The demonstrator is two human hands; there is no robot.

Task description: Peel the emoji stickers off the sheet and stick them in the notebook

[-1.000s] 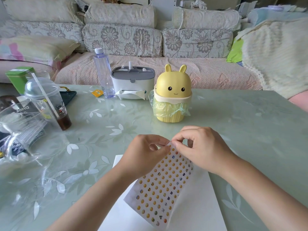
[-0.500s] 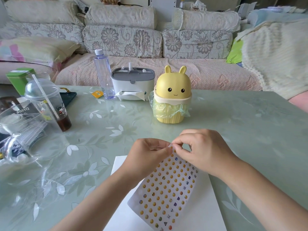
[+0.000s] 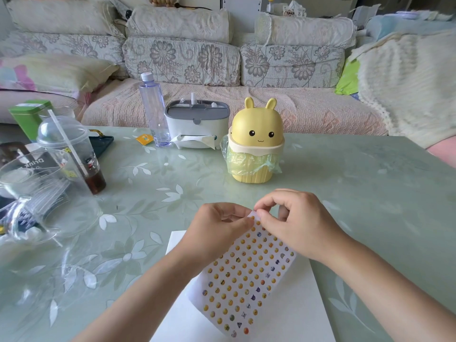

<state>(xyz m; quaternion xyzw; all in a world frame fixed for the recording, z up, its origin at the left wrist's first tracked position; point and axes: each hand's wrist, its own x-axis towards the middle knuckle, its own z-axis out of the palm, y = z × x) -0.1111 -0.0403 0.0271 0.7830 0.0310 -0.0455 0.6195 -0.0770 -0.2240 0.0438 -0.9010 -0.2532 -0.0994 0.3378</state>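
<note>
While a bunny bin [image 3: 256,134] and tissue box [image 3: 197,124] stand back on the green table [image 3: 345,181], the left hand [image 3: 217,230] and right hand [image 3: 298,223] hide the top corner of the sticker sheet [image 3: 246,280], both pinching it with curled fingers. Its rows of tiny yellow faces tilt above the white notebook page [image 3: 296,312].

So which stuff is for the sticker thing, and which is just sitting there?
For the job: white sheet of small emoji stickers, pinched at its top by left hand and right hand; white notebook page beneath.
Just lying about: yellow bunny-shaped bin, clear plastic bottle, grey-and-white tissue box, domed clear cup with straw, green tin.
</note>
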